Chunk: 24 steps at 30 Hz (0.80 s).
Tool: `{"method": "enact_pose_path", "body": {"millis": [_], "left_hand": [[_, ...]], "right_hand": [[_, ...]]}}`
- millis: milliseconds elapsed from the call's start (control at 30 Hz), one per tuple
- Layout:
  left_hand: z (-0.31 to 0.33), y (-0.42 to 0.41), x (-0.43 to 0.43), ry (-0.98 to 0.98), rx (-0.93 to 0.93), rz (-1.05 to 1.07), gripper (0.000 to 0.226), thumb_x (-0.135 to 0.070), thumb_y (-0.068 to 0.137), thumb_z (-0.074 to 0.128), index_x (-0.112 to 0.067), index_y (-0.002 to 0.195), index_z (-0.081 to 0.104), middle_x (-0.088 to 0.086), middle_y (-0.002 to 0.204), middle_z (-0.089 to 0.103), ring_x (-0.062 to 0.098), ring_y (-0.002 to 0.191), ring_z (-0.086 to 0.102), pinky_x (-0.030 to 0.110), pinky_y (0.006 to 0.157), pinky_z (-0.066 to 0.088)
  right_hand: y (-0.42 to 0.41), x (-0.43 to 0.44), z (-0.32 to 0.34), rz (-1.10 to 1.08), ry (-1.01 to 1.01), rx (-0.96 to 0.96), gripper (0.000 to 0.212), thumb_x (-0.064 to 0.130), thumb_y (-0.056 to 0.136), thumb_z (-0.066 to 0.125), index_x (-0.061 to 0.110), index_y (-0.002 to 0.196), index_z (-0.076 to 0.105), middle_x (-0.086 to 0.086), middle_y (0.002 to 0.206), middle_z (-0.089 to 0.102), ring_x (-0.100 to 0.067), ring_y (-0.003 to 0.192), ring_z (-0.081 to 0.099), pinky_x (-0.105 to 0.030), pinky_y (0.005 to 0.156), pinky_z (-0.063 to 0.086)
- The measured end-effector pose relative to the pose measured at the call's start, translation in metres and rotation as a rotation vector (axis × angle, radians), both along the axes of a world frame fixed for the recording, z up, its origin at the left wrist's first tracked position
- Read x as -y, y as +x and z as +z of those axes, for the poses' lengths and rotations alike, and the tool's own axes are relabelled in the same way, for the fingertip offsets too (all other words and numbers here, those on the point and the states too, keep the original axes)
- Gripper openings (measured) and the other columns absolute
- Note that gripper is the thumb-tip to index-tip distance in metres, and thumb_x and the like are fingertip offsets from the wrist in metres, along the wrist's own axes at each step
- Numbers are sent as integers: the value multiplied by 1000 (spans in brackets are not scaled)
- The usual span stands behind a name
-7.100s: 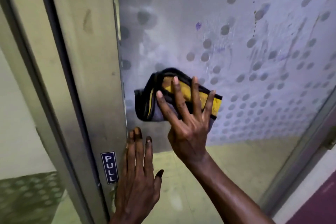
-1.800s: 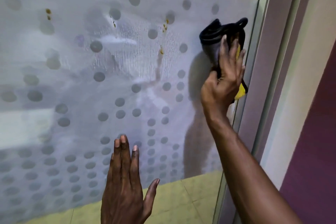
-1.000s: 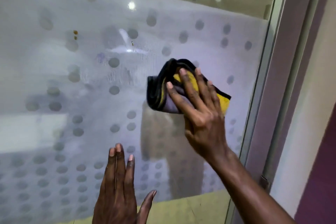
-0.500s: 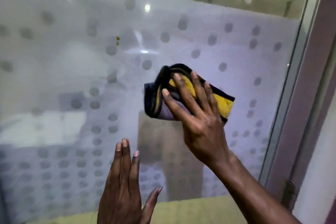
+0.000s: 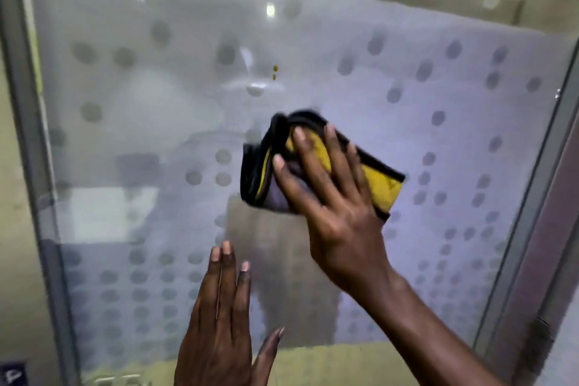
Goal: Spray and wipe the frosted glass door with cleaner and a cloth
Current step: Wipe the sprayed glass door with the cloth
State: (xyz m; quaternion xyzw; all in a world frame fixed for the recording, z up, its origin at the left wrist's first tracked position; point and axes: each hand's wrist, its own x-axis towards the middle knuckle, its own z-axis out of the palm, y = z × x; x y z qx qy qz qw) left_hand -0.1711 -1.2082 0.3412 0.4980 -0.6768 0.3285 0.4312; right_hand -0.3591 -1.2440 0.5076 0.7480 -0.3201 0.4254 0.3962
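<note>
Frosted glass door [image 5: 141,122] fills the view, with the right hand [image 5: 338,216] pressing the cloth [image 5: 383,189] flat on its middle to rub (fingers straight), and the flat left hand [image 5: 219,329] below likely steadying it.

One left hand [image 5: 219,323], one right hand [image 5: 338,216], one cloth [image 5: 383,189], one frosted glass door [image 5: 141,103]
</note>
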Motion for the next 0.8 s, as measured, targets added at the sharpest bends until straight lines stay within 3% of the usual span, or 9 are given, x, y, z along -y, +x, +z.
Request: {"method": "enact_pose_path", "body": {"millis": [67,167,300,400,500,567,633,733,800], "left_hand": [[-2,14,-3,5,-8,35,109,-66,92,70,5,167,35,31,181,29,44,174,21,38,142,15],[-4,35,-4,20,-9,52,110,-67,92,71,5,167,35,33,179,33,46,172,25,39,143,16],[-7,47,-1,1,14,17,111,-65,89,79,4,165,38,32,178,36,45,171,27,50,127,41],[-9,48,2,-4,-5,-24,116,-67,83,85,3,164,40,29,179,35,44,170,30,48,125,43],[-11,52,1,-6,-75,-111,109,-68,91,75,-2,169,35,24,184,27,41,173,25,35,140,25],[-13,61,0,-17,-103,-123,111,-67,91,75,-4,171,32,23,185,26,40,174,24,33,143,16],[-17,73,1,-41,-111,-100,117,-68,85,81,-3,170,34,27,183,28,43,173,26,33,142,18],[-21,93,3,-46,-101,-37,120,-70,82,83,-1,168,37,29,181,30,47,171,30,39,140,24],[-24,102,6,-36,-73,-21,121,-73,83,80,-1,169,36,29,182,29,48,171,30,43,140,24]], "right_hand": [[-6,-4,-12,-49,-18,-27,77,-16,99,42,20,167,43,-15,179,31,-45,170,20,-68,132,30],[-11,-3,22,-25,22,283,79,-21,92,46,14,163,48,-22,177,32,-49,168,20,-68,133,26],[24,0,88,74,29,689,92,-12,76,45,12,165,45,-20,179,30,-47,170,16,-66,137,17],[67,-3,80,84,-16,462,87,-7,80,48,14,164,47,-20,178,32,-48,169,18,-67,136,19],[84,-8,28,31,-28,65,77,-14,96,44,18,166,45,-18,178,32,-47,169,18,-67,134,25],[74,-11,11,-32,-57,-48,75,-16,99,45,20,166,45,-16,178,33,-46,169,22,-67,133,29],[61,-10,24,-60,-75,77,75,-18,97,44,17,163,49,-20,176,35,-47,167,26,-67,132,31],[66,-7,79,32,0,502,85,-19,84,46,14,163,49,-21,178,33,-46,169,21,-65,136,22],[87,-7,111,59,1,593,88,-11,82,49,16,165,47,-17,179,31,-45,170,18,-63,138,19]]}}
